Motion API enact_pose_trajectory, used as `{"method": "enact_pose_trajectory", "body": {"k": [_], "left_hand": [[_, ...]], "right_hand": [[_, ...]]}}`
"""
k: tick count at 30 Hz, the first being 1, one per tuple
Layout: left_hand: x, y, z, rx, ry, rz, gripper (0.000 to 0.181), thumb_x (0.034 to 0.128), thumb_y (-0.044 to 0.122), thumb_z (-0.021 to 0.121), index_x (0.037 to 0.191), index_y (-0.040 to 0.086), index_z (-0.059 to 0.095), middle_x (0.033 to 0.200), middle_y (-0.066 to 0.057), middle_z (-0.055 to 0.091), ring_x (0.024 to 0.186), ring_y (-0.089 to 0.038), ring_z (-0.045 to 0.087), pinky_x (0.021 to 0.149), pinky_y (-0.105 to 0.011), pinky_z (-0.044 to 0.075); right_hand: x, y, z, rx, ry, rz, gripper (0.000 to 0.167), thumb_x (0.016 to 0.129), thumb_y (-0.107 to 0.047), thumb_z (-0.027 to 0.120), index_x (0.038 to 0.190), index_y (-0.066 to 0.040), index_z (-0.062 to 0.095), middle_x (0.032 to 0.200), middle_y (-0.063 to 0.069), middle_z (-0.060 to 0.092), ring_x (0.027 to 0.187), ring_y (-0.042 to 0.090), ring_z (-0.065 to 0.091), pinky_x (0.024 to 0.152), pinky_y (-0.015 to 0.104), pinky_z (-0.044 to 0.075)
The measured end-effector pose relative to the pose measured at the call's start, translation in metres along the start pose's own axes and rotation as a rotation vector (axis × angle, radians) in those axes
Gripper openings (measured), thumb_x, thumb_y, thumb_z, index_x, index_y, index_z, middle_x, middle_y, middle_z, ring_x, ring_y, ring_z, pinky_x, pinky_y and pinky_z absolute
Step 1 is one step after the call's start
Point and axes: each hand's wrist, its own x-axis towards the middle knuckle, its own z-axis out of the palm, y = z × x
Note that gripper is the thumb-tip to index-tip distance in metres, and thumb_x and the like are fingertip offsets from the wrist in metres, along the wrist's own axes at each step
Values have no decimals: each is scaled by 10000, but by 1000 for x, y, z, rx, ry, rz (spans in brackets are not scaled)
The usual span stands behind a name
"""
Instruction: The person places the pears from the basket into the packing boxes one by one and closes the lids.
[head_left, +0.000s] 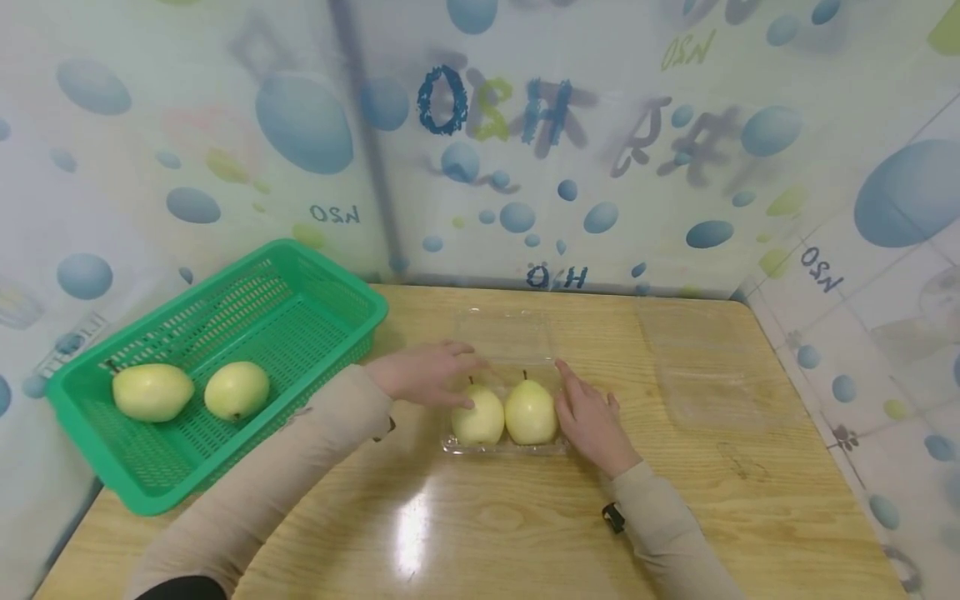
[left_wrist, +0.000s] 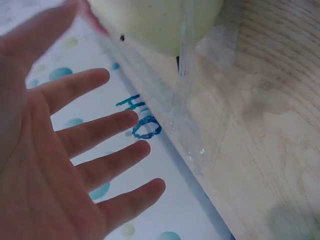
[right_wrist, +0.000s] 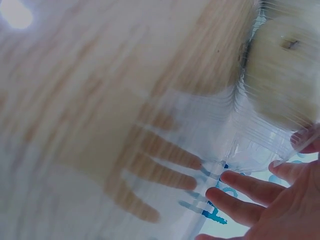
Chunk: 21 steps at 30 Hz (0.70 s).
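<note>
Clear plastic clamshell box (head_left: 504,448) sits mid-table, lid (head_left: 504,333) flipped open toward the far side. Two yellow-green pears in it, side by side: left boxed pear (head_left: 480,421) and right boxed pear (head_left: 531,417), stems on the far side. Left hand (head_left: 431,375) is over the left part of the box, by the left boxed pear; fingers straight and spread in the left wrist view, nothing grasped. Contact with that pear: can't tell. Right hand (head_left: 592,423) is at the box's right side, beside the right boxed pear; thumb and index finger are at the plastic edge, other fingers loosely extended. Whether it pinches that edge, can't tell.

Green plastic basket (head_left: 300,325) at left, slatted sides, set at an angle. Holds two more pears near its left end: left basket pear (head_left: 153,393) on its side, right basket pear (head_left: 237,390) just beside, not touching. More clear plastic packaging (head_left: 705,367) at far right, exact shape hard to make out. Light wood-grain table (head_left: 495,525); white backdrop (head_left: 517,175) behind, blue drops plus mirrored H2O lettering. Beige sleeves (head_left: 277,467) on both arms.
</note>
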Motion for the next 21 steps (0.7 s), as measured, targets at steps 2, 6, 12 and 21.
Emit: {"method": "enact_pose_trajectory", "body": {"k": [2, 6, 12, 21], "left_hand": [[-1, -2, -1, -24, 25, -12, 616, 937, 372, 612, 1444, 73, 430, 1453, -233, 390, 1324, -399, 371, 1062, -539, 341], [-1, -7, 1, -55, 67, -37, 569, 955, 330, 585, 1438, 67, 438, 1445, -233, 400, 1310, -397, 391, 1048, -534, 365], [-3, -12, 6, -108, 101, -73, 582, 963, 368, 568, 1440, 62, 434, 1437, -233, 410, 1275, -393, 437, 1021, -541, 393], [-6, -25, 19, -243, 208, -156, 594, 966, 357, 566, 1438, 29, 416, 1440, -226, 414, 1283, -399, 426, 1039, -544, 369]], "right_hand": [[0, 0, 0, 2, -3, -1, 533, 1011, -201, 408, 1515, -81, 283, 1383, 237, 486, 1252, 424, 461, 1012, 759, 143], [0, 1, 1, 1, -2, -3, 534, 1013, -199, 406, 1517, -79, 276, 1391, 234, 478, 1253, 425, 461, 1010, 761, 144], [1, 1, 1, 11, -8, 1, 537, 1013, -202, 409, 1517, -80, 273, 1406, 228, 461, 1255, 427, 459, 1011, 760, 142], [0, 0, 1, 10, -4, -1, 534, 1013, -198, 406, 1516, -76, 273, 1370, 243, 495, 1231, 426, 484, 1008, 762, 144]]}}
